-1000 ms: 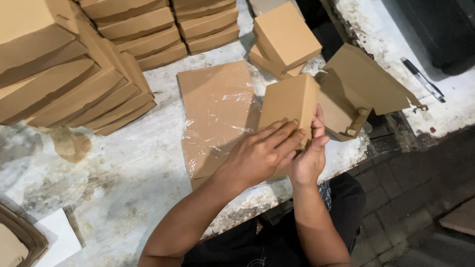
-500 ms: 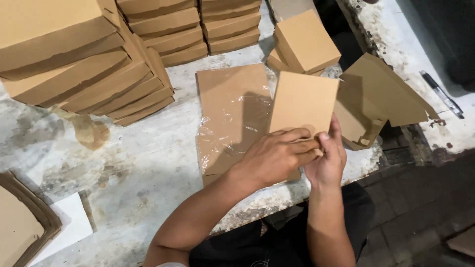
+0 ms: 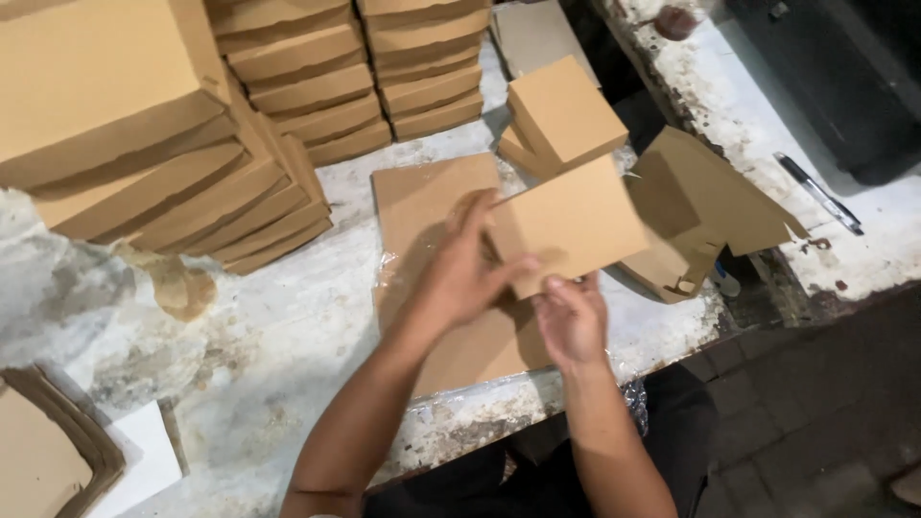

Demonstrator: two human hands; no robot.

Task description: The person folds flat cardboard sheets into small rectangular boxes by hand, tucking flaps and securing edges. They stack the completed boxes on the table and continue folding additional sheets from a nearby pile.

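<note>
Worn white table (image 3: 288,355), both hands (image 3: 518,288) grasping flat brown cardboard box (image 3: 576,225), folded boxes (image 3: 288,144) stacked behind

Tan boxes (image 3: 288,86) stacked; one held (image 3: 576,225).

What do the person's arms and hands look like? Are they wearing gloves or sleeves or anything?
No gloves at all. Both the left hand and the right hand are bare, and both forearms are bare all the way down to the picture's edge, so no sleeves show. I can't spot a watch, a bracelet or a ring. Below the arms there is dark clothing.
</note>
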